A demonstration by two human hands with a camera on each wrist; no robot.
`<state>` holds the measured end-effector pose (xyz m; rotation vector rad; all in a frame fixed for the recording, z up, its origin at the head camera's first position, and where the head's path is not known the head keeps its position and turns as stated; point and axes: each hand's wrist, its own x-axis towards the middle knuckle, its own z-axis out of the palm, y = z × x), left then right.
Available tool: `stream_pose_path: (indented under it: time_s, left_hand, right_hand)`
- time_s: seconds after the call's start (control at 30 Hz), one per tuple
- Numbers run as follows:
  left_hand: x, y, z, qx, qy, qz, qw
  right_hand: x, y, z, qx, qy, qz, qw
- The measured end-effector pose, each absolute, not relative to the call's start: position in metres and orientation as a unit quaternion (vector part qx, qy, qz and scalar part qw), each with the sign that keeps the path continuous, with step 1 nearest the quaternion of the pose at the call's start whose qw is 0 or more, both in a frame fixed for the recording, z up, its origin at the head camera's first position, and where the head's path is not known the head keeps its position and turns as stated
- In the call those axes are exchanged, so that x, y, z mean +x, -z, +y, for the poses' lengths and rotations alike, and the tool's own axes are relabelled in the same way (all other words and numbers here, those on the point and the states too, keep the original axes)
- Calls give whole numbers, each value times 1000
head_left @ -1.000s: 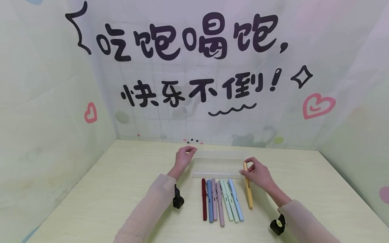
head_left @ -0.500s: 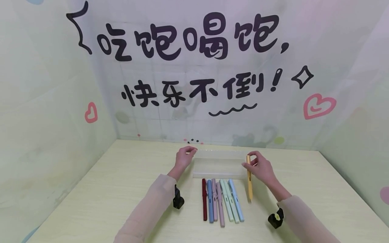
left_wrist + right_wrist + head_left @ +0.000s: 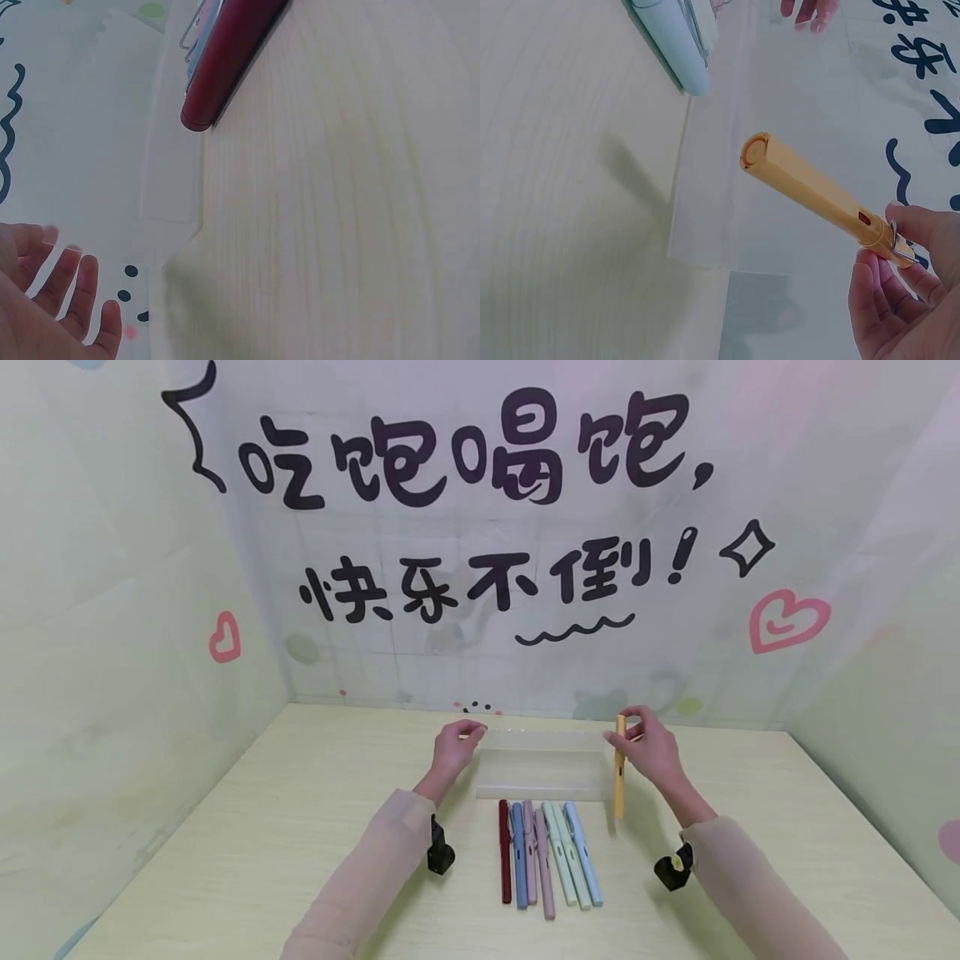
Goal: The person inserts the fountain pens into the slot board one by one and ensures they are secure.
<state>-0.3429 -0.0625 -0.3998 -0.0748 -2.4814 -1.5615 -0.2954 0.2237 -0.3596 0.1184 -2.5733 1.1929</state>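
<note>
My right hand (image 3: 651,745) pinches a yellow pen (image 3: 619,772) near its clip end and holds it upright, raised at the right end of a clear plastic box (image 3: 540,792). In the right wrist view the pen's barrel (image 3: 810,187) points out from the fingertips over the box. My left hand (image 3: 454,748) pinches the upper left corner of the box between thumb and index finger; the other fingers are spread in the left wrist view. In front of the box lie a dark red pen (image 3: 505,852), a blue pen (image 3: 519,856) and a light blue pen (image 3: 583,855).
Between those pens lie two purple ones, such as the longer purple pen (image 3: 544,868), and two pale green pens (image 3: 564,856). The light wood table (image 3: 300,827) meets a printed cloth backdrop (image 3: 420,677) close behind the box.
My right hand has moved up and away with the yellow pen, which has swung from a slant to upright. My left hand and the box have kept their place.
</note>
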Motion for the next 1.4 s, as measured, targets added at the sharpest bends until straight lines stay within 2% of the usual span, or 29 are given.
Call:
stream_pose_path:
  time_s: [0.53, 1.07, 1.4]
  left_hand:
    - [-341, 398, -63, -35, 530, -840, 111]
    - [-341, 399, -64, -31, 534, -838, 103]
    - [-341, 399, -64, -27, 533, -839, 102]
  right_hand:
    - [-312, 346, 219, 29, -398, -896, 198]
    - [-323, 353, 216, 19, -369, -891, 263]
    - [-325, 359, 215, 21, -366, -892, 265]
